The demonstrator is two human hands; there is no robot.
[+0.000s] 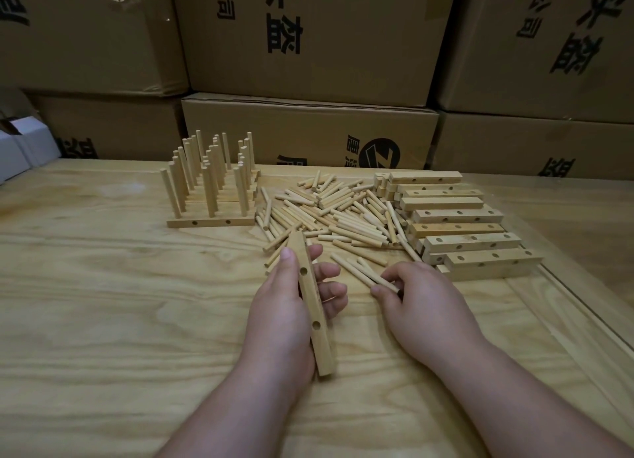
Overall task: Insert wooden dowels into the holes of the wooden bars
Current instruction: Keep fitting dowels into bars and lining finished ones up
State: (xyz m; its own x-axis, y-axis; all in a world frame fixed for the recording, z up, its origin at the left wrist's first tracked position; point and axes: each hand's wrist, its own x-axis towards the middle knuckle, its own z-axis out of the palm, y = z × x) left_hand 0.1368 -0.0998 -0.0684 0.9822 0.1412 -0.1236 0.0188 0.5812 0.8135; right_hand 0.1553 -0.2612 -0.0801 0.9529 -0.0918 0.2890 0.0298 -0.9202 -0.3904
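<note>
The left hand [291, 306] grips a wooden bar [310, 303] lengthwise just above the table [103, 303], its drilled holes facing up, thumb on one side and fingers curled round the other. The right hand [417, 306] pinches a dowel [363, 274] at the near edge of the loose pile of dowels [329, 214]. Empty bars [456, 224] are stacked to the right of the pile, finished bars with upright dowels [212, 183] stand to its left, and cardboard boxes [308, 46] rise behind.

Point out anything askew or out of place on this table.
Nothing looks damaged. The loose dowels lie in a jumbled heap, and the stack of bars beside it is uneven, several bars skewed.
</note>
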